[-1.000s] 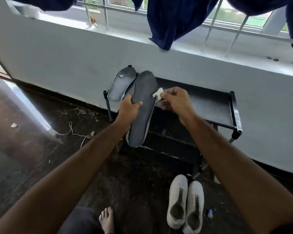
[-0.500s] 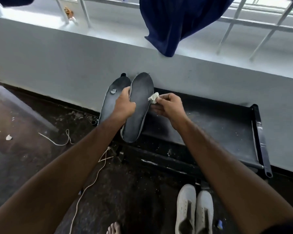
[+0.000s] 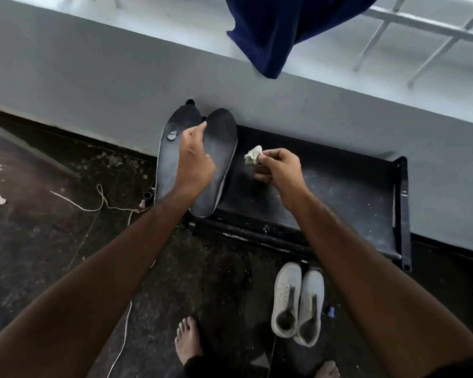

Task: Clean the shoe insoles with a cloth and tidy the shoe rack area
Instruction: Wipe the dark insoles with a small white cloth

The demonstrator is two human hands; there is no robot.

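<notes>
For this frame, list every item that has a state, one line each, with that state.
Left hand: over the two insoles, seemingly resting on them.
Right hand: pinching the cloth, clear of the insoles.
Cloth: crumpled, held above the rack.
Right insole: lying on the rack's left end, heel overhanging.
Left insole: beside it, with two pale spots.
Shoe rack: top shelf dusty.
White shoes: paired on the floor, without laces.

Two dark insoles are lying side by side, a left one (image 3: pixel 167 156) and a right one (image 3: pixel 222 148). One crumpled white cloth (image 3: pixel 253 155) is showing. One black shoe rack (image 3: pixel 339 197) is standing at the wall. Two white sneakers are sitting paired, one (image 3: pixel 286 298) beside the other (image 3: pixel 311 304). One navy garment (image 3: pixel 284 28) is hanging. Two bare feet are showing, one (image 3: pixel 187 342) and another (image 3: pixel 327 369). One white cord (image 3: pixel 104 203) is trailing across the floor.
</notes>
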